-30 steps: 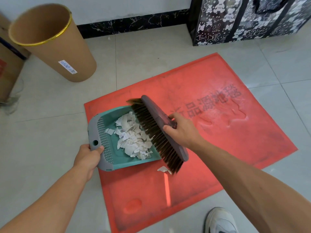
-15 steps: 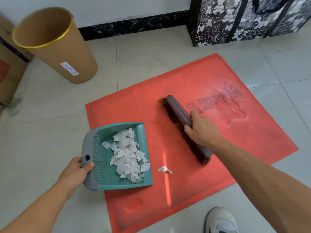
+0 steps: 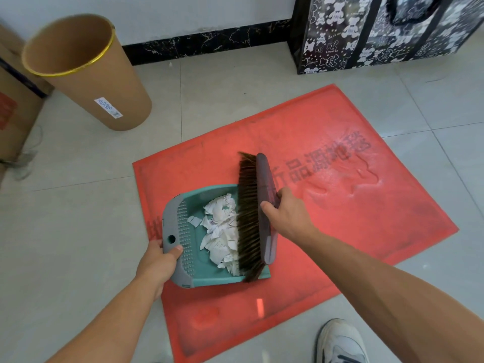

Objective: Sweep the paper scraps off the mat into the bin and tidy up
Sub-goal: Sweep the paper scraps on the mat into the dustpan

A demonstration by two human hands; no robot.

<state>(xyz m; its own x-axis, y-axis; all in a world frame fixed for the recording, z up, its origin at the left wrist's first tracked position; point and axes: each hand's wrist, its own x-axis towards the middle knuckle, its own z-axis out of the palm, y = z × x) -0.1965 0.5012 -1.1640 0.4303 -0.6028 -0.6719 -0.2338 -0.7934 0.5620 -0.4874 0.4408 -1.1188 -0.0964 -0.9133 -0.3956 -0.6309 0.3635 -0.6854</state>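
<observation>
1. red mat lies on the tiled floor, turned askew to the tile lines.
2. cardboard bin stands off the mat's far left corner, mouth open.
3. teal dustpan sits at the mat's left edge, mouth facing right, left hand gripping its grey handle.
4. brush, long axis running near to far, bristles pointing left across the pan mouth, clasped in the right hand.
5. paper scraps heaped in the pan.

My mat is bright red with dark letters printed on it, and the dustpan in the middle of the frame is teal with a grey, bumpy back edge. The paper scraps inside it are white, and my brush is grey with dark brown bristles. In the upper left the bin is plain brown with a gold rim, and in the upper right the bag is black with white bears.
</observation>
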